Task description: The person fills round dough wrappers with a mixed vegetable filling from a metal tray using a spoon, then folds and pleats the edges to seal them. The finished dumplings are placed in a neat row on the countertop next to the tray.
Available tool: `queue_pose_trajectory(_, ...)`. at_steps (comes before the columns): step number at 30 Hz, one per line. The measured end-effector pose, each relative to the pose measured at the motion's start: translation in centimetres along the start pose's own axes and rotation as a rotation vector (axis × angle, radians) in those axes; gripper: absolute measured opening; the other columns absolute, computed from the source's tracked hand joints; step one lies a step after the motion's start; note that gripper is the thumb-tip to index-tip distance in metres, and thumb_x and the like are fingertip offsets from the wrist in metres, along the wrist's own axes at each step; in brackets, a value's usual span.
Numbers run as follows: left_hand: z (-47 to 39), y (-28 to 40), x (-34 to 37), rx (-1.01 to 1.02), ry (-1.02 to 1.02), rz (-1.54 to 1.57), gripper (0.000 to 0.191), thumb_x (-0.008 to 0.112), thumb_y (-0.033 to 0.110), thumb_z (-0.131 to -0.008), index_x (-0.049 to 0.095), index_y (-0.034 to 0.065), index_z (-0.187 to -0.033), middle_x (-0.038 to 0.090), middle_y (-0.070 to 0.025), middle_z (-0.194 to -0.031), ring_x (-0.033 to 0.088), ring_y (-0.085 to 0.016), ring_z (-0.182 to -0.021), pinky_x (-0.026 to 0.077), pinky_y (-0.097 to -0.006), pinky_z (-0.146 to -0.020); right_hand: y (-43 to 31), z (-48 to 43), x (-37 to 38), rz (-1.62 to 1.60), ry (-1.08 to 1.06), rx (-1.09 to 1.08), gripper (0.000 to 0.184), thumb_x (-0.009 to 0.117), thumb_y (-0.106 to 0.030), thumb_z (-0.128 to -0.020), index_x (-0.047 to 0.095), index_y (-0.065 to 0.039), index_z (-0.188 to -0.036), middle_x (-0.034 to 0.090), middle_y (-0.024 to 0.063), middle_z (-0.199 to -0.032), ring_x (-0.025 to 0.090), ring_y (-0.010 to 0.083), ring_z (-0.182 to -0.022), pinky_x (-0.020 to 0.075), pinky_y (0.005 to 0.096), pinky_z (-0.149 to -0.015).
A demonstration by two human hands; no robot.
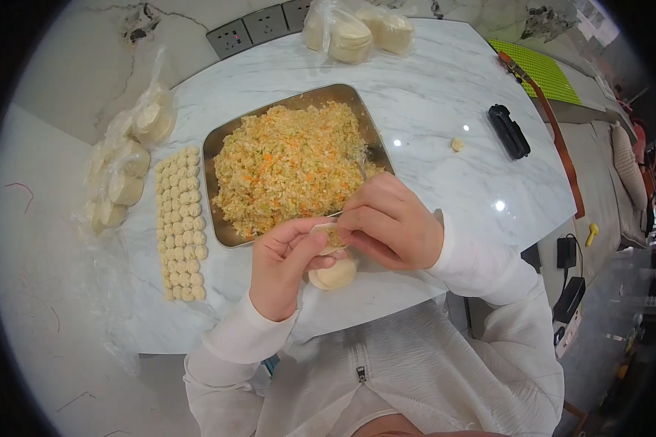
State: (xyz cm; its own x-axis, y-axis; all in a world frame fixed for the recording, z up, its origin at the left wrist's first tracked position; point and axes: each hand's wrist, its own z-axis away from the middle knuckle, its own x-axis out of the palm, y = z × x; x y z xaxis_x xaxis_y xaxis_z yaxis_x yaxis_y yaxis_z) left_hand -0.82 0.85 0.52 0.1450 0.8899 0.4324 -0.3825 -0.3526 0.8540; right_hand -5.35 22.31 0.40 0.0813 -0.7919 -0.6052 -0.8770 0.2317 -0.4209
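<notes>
My left hand (287,262) holds a round dough wrapper (323,240) with some filling on it, its thumb over the near side. My right hand (391,221) is at the wrapper's right edge, fingers bent and pinching there; its fingertips are partly hidden. Just below lies a stack of round wrappers (333,275) on the marble-patterned table. Beyond my hands stands a rectangular metal tray (214,218) heaped with chopped filling (290,164) with orange and green bits. A metal utensil's handle (363,166) sticks out of the filling near my right hand. Rows of small folded dumplings (181,229) lie left of the tray.
Plastic bags of round wrappers lie at the left edge (126,175) and far edge (352,38). To the right are a small dough piece (457,145) and a black case (509,132). A guitar-like instrument (557,136) leans past the right edge. Wall sockets (265,24) sit behind.
</notes>
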Motion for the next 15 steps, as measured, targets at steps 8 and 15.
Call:
queue_pose_trajectory(8, 0.07, 0.10, 0.65, 0.069, 0.021, -0.099, 0.021, 0.058, 0.000, -0.097, 0.058, -0.0030, -0.117, 0.069, -0.0121, -0.109, 0.071, -0.018, -0.092, 0.060, -0.0261, -0.078, -0.12, -0.01, -0.08, 0.011, -0.021, 0.021, 0.022, 0.074, -0.012, -0.078, 0.062, -0.007, -0.095, 0.058, 0.0071, -0.091, 0.057, 0.0279, -0.085, 0.0426, 0.0378, -0.075)
queue_pose_trajectory(15, 0.30, 0.02, 0.64, 0.110, -0.018, -0.061, 0.023, 0.060, -0.004, -0.093, 0.057, -0.0027, -0.116, 0.069, -0.0142, -0.109, 0.070, -0.019, -0.095, 0.059, -0.0279, -0.082, -0.23, -0.10, -0.14, 0.023, -0.026, 0.055, 0.021, 0.073, -0.011, -0.078, 0.062, -0.007, -0.096, 0.056, 0.0071, -0.089, 0.056, 0.0277, -0.083, 0.0413, 0.0373, -0.074)
